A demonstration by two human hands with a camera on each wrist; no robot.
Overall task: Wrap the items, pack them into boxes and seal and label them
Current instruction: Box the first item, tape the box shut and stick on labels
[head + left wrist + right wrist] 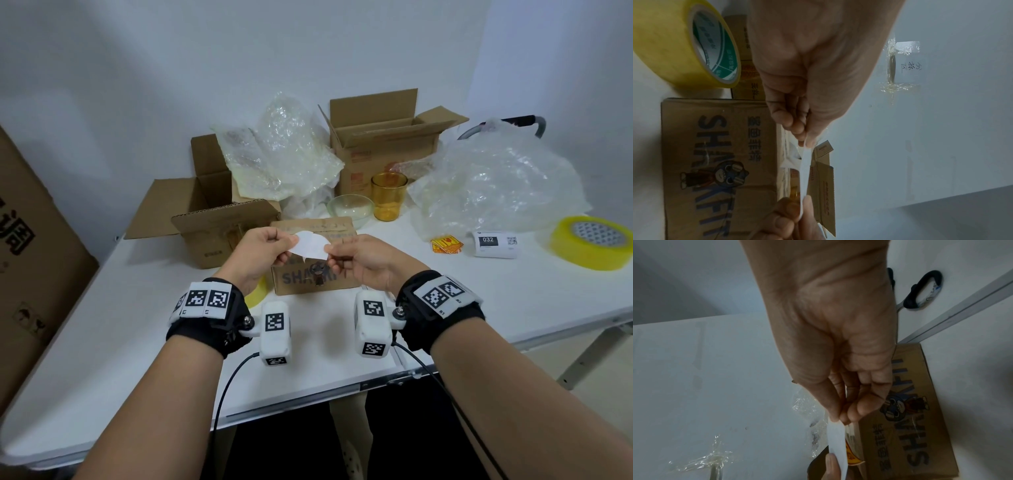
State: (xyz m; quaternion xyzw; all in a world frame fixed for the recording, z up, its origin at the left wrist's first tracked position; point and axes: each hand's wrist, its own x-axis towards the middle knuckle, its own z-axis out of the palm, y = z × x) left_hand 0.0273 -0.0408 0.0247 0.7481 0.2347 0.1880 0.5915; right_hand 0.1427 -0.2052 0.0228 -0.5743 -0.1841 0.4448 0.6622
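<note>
Both hands hold a small white label sheet (310,247) in the air over a closed cardboard box (313,277) printed with blue letters and a cartoon figure. My left hand (275,245) pinches the sheet's left end, and my right hand (334,255) pinches its right end. In the left wrist view the sheet (804,172) shows edge-on between the two pinches, with the box (715,162) below. The right wrist view shows the sheet (837,441) with an orange sticker (854,458) peeling off behind it.
On the white table (137,342) stand two open cardboard boxes (202,212) (383,137), heaps of bubble wrap (496,185), an amber glass (388,195), a clear bowl (349,207), orange stickers (446,245), a label roll (495,243) and yellow tape rolls (591,241) (684,43). A large carton (30,260) stands left.
</note>
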